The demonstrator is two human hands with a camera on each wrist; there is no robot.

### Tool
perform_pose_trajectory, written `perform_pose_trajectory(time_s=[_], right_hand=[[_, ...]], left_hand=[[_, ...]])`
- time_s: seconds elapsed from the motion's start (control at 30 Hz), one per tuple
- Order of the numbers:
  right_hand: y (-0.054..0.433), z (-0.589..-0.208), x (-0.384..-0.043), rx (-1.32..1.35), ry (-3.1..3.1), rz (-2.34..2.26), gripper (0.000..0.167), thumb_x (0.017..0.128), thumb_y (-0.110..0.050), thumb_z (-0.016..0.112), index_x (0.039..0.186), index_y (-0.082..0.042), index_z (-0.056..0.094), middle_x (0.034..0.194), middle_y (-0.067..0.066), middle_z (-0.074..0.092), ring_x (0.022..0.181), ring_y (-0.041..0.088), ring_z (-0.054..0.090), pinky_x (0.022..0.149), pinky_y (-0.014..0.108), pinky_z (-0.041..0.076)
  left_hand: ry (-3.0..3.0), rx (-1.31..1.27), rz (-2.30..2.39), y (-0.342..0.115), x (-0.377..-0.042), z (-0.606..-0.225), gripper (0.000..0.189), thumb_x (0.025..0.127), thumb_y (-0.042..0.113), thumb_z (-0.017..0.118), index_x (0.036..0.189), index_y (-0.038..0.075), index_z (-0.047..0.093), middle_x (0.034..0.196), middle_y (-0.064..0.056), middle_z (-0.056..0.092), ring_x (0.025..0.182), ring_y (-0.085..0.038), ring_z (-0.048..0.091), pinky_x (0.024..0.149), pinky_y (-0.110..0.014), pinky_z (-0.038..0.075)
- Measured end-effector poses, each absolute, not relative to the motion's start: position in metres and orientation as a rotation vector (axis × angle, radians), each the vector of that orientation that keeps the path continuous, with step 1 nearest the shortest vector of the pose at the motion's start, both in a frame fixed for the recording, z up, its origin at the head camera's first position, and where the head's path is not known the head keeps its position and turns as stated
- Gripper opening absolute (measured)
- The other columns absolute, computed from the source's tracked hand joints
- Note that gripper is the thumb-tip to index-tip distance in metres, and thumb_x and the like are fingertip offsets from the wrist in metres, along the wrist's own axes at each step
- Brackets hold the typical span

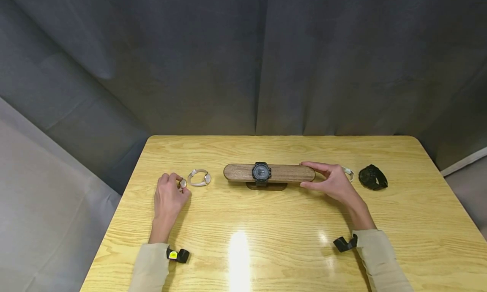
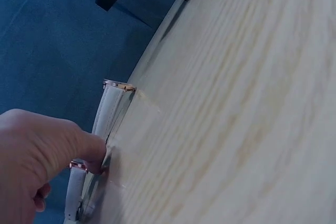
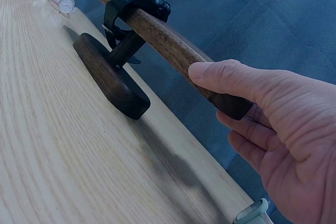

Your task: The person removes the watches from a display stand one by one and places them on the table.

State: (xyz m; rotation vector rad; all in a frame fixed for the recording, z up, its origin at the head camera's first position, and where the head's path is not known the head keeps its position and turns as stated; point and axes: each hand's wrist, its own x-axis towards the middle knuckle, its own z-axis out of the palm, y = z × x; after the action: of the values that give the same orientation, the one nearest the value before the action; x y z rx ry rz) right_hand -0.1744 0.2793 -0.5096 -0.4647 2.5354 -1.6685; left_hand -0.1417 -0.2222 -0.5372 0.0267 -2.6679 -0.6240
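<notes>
My left hand [image 1: 167, 199] pinches a small watch [image 1: 183, 184] with a round pale dial between thumb and fingers at the left of the table. In the left wrist view its strap [image 2: 74, 192] looks white, partly hidden by the fingers. Just right of it lies a pale-strapped watch [image 1: 207, 178], its strap looped. A wooden watch stand [image 1: 289, 173] with a horizontal bar stands mid-table, and a black digital watch [image 1: 261, 172] is strapped around the bar. Holding the bar's right end, my right hand [image 1: 336, 184] has its thumb on the near side and fingers on the far side.
Behind the right hand is a light green watch [image 1: 348, 172], partly hidden. A bulky black watch [image 1: 370, 176] lies farther right. The wooden table [image 1: 281, 237] ends at the back against a dark grey curtain [image 1: 205, 64].
</notes>
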Motion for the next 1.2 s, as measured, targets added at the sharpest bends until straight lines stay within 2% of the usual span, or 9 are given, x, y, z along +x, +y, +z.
perform_pose_trajectory(time_s=[0.3,0.53,0.57,0.73,0.83,1.07,1.2], right_hand=[[0.280,-0.509,-0.173,-0.434,2.529,-1.648,0.057,0.084,-0.022,0.090,0.138,-0.016,0.070,0.139,0.009,0.068,0.140,0.030,0.054,0.101,0.013,0.049],[0.281,-0.511,-0.172,-0.447,2.529,-1.646,0.057,0.085,-0.021,0.090,0.138,-0.016,0.070,0.139,0.009,0.068,0.140,0.028,0.054,0.102,0.012,0.047],[0.282,-0.511,-0.171,-0.443,2.528,-1.645,0.057,0.085,-0.022,0.090,0.138,-0.016,0.070,0.139,0.010,0.068,0.141,0.031,0.053,0.102,0.012,0.048],[0.282,-0.511,-0.171,-0.429,2.521,-1.656,0.058,0.084,-0.022,0.090,0.138,-0.016,0.070,0.139,0.010,0.068,0.141,0.032,0.053,0.101,0.013,0.049],[0.282,-0.511,-0.172,-0.424,2.527,-1.655,0.057,0.084,-0.023,0.091,0.137,-0.017,0.070,0.139,0.009,0.068,0.140,0.031,0.053,0.100,0.014,0.050],[0.280,-0.510,-0.173,-0.427,2.530,-1.664,0.058,0.083,-0.021,0.091,0.137,-0.016,0.071,0.138,0.008,0.069,0.139,0.030,0.055,0.100,0.014,0.050],[0.278,-0.509,-0.174,-0.444,2.526,-1.670,0.058,0.083,-0.020,0.091,0.137,-0.015,0.070,0.139,0.009,0.068,0.138,0.030,0.055,0.100,0.014,0.051]], left_hand=[[-2.646,0.064,-0.690,-0.206,-0.136,-0.523,0.037,0.080,0.007,0.079,0.114,-0.004,0.071,0.095,-0.019,0.062,0.081,-0.032,0.058,0.060,-0.042,0.054],[-2.465,-0.079,-0.835,-0.169,-0.133,-0.510,0.033,0.083,0.009,0.077,0.113,-0.006,0.073,0.083,-0.015,0.057,0.072,-0.022,0.049,0.053,-0.030,0.044],[-2.442,-0.113,-0.856,-0.163,-0.134,-0.510,0.033,0.084,0.009,0.077,0.114,-0.005,0.074,0.082,-0.014,0.057,0.071,-0.022,0.049,0.053,-0.029,0.043],[-2.346,-0.312,-0.892,-0.131,-0.134,-0.507,0.034,0.086,0.010,0.076,0.116,-0.004,0.073,0.080,-0.010,0.056,0.074,-0.022,0.049,0.059,-0.028,0.043],[-2.315,-0.416,-0.887,-0.112,-0.135,-0.506,0.038,0.086,0.016,0.077,0.118,-0.003,0.073,0.082,-0.006,0.056,0.077,-0.022,0.050,0.063,-0.030,0.044],[-2.340,-0.554,-0.869,-0.076,-0.136,-0.505,0.049,0.090,0.035,0.076,0.124,0.000,0.071,0.094,-0.007,0.063,0.088,-0.021,0.054,0.073,-0.034,0.047],[-2.404,-0.577,-0.827,-0.062,-0.136,-0.503,0.055,0.091,0.043,0.074,0.130,0.004,0.069,0.103,-0.004,0.064,0.101,-0.022,0.058,0.084,-0.035,0.052]])
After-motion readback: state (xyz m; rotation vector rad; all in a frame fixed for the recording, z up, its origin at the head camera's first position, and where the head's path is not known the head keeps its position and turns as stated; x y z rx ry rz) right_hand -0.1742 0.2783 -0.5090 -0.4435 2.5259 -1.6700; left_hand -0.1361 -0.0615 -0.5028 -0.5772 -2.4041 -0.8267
